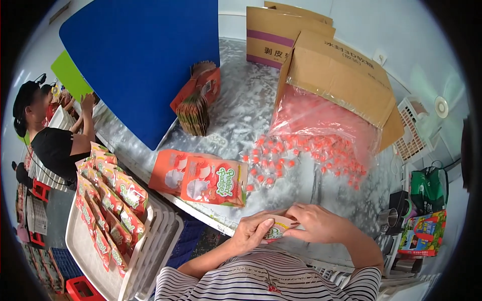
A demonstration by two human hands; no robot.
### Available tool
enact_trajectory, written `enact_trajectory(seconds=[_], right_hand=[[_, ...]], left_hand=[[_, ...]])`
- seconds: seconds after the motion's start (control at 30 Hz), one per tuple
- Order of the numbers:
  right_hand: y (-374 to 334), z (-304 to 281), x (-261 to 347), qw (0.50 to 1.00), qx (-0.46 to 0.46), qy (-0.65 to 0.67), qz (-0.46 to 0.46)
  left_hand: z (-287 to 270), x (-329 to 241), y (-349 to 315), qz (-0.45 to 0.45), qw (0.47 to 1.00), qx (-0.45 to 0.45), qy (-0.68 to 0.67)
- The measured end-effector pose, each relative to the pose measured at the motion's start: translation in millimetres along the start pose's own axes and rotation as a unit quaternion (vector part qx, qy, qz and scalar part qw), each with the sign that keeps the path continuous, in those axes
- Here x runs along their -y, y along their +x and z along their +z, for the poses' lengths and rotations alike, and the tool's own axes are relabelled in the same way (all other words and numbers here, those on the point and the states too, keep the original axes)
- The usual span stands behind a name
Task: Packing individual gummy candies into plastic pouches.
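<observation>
Both forearms came up from the striped sleeves; the left hand (249, 232) and right hand (319, 223) met, fingers curled closed.

Desk (236, 115) surface was covered in shiny, crinkled silver sheeting, reflecting diffuse light. A large blue panel (143, 60) stood upright on its left part as a divider; a green panel (70, 75) showed behind it. Far wall (381, 25) was pale and plain, with a small wall socket (380, 57). A white fan (441, 106) sat at far right near a white slatted crate (414, 133). Left of the desk, white trays (150, 241) were stacked; lower down, blue crates (55, 261) and a red crate (80, 290) stood on the floor. Another person (55, 135) in a dark top worked at the neighbouring station.
</observation>
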State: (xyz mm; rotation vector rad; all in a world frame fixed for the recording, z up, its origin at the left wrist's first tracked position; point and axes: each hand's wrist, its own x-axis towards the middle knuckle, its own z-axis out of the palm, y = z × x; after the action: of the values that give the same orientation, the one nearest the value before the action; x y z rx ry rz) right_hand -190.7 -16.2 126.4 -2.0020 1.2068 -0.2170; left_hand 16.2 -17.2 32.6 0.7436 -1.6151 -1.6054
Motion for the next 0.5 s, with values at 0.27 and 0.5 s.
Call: enact_trajectory(seconds=[0.27,0.5], right_hand=[[17,21,-33,0.948,0.314,0.047,-0.007],[8,27,-30,0.986,-0.120,-0.046,-0.107]], left_hand=[[12,12,2,0.080,0.995,0.009,0.059],[3,4,6,-0.031,0.998,-0.050,0.009]])
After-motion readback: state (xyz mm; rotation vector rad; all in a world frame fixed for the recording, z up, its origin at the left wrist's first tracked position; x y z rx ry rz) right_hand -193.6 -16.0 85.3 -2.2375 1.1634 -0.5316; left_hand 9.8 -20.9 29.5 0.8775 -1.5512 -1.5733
